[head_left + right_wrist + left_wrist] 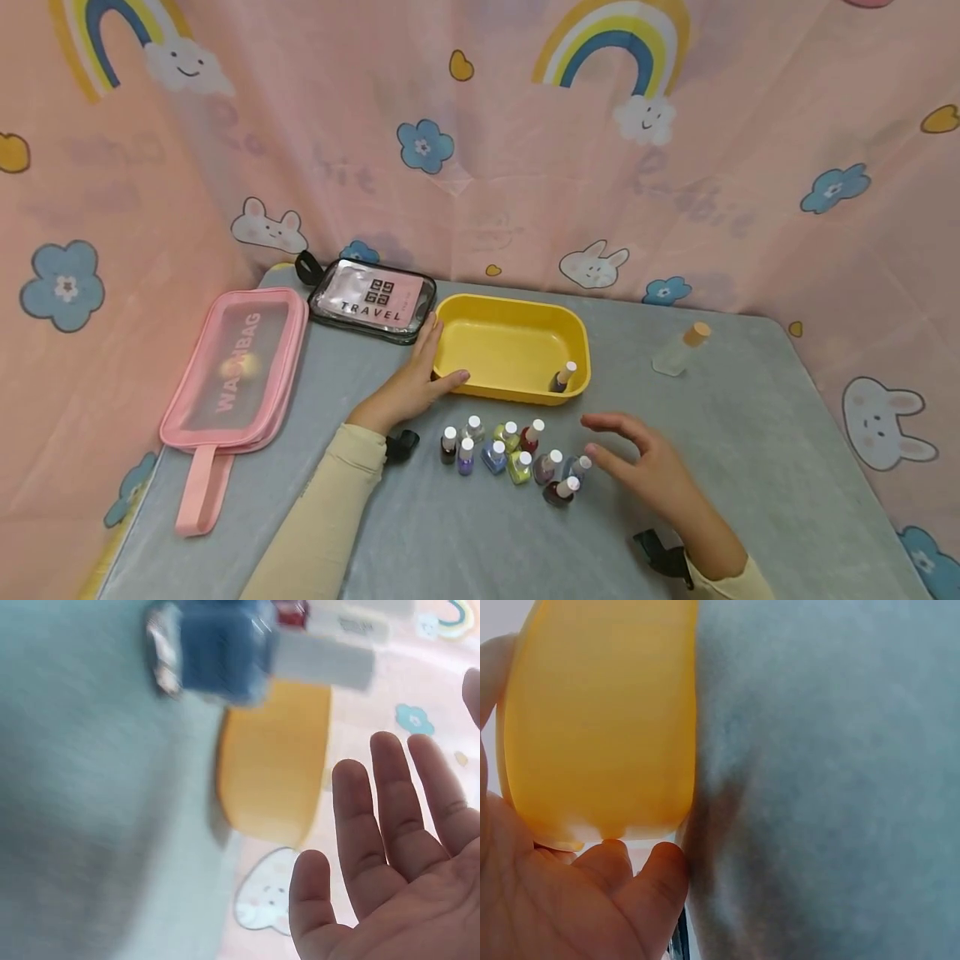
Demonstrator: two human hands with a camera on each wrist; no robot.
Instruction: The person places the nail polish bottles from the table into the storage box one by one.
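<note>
My left hand (408,385) holds the near left corner of a yellow tray (491,392), its thumb over the rim and its fingers along the outer end wall. In the left wrist view, fingers (660,881) touch that wall (604,735). One dark nail polish bottle (560,379) with a white cap leans inside the tray's near right corner. Several more nail polish bottles (495,457) stand in a cluster before the tray. To their right my right hand (652,467) hovers with fingers apart, holding nothing. A blue nail polish bottle (225,652) is blurred in the right wrist view.
A clear black-edged travel pouch (375,298) lies left of the tray. Farther left is a pink wash bag (236,367) with a strap. A frosted bottle (678,352) with a wooden-looking cap lies tilted at the right. A patterned pink curtain (495,192) hangs behind the table.
</note>
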